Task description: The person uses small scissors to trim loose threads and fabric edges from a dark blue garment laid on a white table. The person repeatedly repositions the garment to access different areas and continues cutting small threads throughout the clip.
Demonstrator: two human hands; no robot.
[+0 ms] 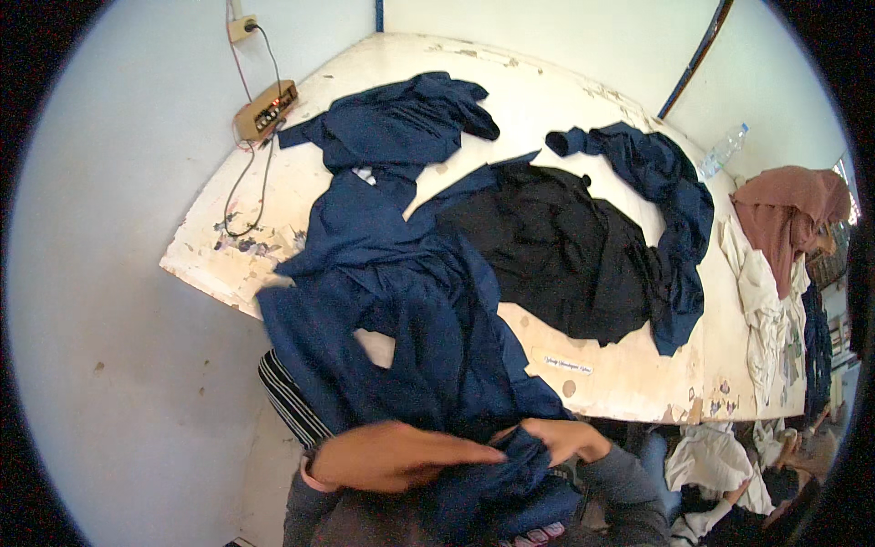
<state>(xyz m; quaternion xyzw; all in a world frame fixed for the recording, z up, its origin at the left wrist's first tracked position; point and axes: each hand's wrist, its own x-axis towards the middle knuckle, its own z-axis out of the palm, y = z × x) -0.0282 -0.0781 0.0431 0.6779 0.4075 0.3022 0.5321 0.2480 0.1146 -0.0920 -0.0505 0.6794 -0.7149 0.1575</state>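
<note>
bright tabletop (519, 114), bowed fisheye edges, black corners, blurred left hand (378, 456)

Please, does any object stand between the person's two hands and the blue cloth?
Nothing visible does. The right hand grips a bunched part of the blue cloth, and the left hand, slightly blurred, lies against it. The black cloth is farther off on the table, not between them.

The blue garment (419, 383) and black garment (556, 242) are matt, creased cloth; the bottle (725, 151) clear, glossy plastic; the tabletop (633, 387) rough and flaking
</note>
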